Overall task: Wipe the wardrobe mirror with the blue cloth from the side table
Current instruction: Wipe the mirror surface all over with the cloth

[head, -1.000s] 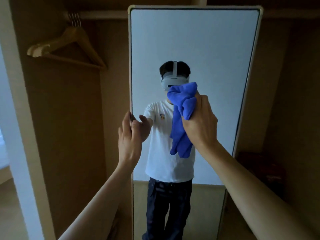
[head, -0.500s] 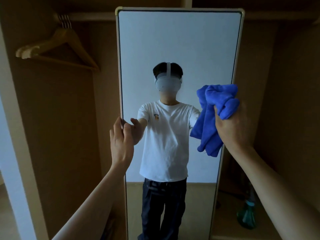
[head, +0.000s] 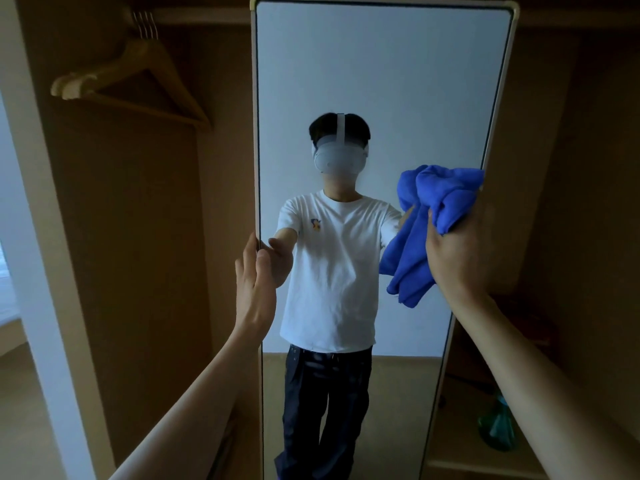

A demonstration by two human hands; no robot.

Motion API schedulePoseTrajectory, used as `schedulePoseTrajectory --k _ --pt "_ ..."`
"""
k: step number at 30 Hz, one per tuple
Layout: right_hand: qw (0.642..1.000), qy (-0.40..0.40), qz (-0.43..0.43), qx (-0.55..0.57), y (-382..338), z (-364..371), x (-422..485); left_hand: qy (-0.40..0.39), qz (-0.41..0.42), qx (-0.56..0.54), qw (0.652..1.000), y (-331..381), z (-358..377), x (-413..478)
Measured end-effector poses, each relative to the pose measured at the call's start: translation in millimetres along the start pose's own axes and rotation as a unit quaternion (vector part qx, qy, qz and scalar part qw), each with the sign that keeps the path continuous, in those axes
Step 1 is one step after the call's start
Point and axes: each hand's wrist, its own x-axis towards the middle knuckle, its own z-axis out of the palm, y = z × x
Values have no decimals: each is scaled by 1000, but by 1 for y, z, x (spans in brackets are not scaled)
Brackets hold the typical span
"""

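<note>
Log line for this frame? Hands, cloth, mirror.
step: wipe mirror | right hand: grips blue cloth at mirror's right side | left hand: touches mirror's left edge | wooden hanger: hangs upper left

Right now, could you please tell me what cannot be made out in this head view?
All in the head view:
- Fingers of the right hand: hidden behind the blue cloth it grips.
- Bottom edge of the mirror: cut off by the picture's lower edge.
- The green bottle: dim, partly behind the right forearm, label unreadable.
- Streaks on the glass: too dim to tell.
</note>
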Motion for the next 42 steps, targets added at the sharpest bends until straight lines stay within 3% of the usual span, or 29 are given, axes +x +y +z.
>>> schedulePoseTrajectory --k 2,3,7,11,14,18,23,34,42 --pt "962 122 161 -186 -7 21 -37 -6 0 6 1000 2 -3 -2" --pt "950 125 166 -235 -13 30 -45 -9 0 5 1000 2 -5 -2" --pt "939 95 150 -295 -41 64 -27 -32 -3 -6 999 3 -12 -2" --pt "948 -13 79 -309 -57 99 -38 -42 -5 -23 999 2 -22 0" --pt "925 -19 -8 -380 -68 123 -33 -64 -21 -56 996 1 -28 1" --pt "924 -118 -42 -362 -81 148 -37 -93 -33 -102 990 -2 -36 4" --pt "895 -185 -92 -395 -89 156 -38 -89 -75 -134 984 -3 -39 7" --pt "884 -250 -102 -383 -84 163 -80 -82 -92 -155 980 -11 -40 9" --pt "863 -323 -54 -384 -80 176 -148 -112 -96 -122 982 -14 -42 10"
